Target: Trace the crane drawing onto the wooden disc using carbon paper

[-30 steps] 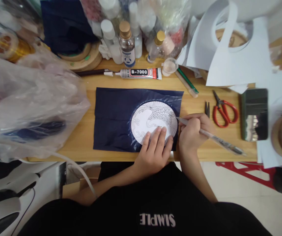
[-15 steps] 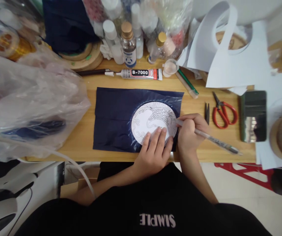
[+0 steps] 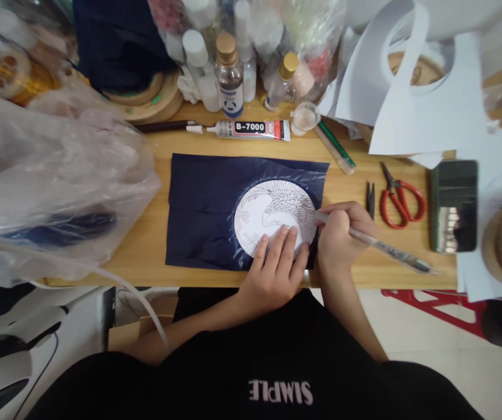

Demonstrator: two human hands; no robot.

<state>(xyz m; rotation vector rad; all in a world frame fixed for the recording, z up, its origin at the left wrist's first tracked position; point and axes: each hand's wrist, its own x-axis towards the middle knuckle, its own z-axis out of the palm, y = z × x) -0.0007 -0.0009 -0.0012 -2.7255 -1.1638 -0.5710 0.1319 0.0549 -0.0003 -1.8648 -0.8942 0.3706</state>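
A round white paper (image 3: 268, 210) printed with a crane line drawing lies on a dark blue sheet (image 3: 202, 210) on the wooden table (image 3: 154, 245). My left hand (image 3: 275, 271) rests flat on the paper's lower edge, fingers stretched out, pressing it down. My right hand (image 3: 342, 236) is closed on a long clear pen (image 3: 382, 248); its tip touches the paper's right edge.
A B-7000 glue tube (image 3: 251, 128), bottles (image 3: 229, 76) and bags line the back. Red scissors (image 3: 397, 195), small black tweezers (image 3: 369, 198) and a phone (image 3: 452, 204) lie to the right, with white paper cut-outs (image 3: 426, 105) behind. A large plastic bag (image 3: 53, 181) fills the left.
The pen tip has shifted slightly along the paper's right edge. My left hand has stayed in place.
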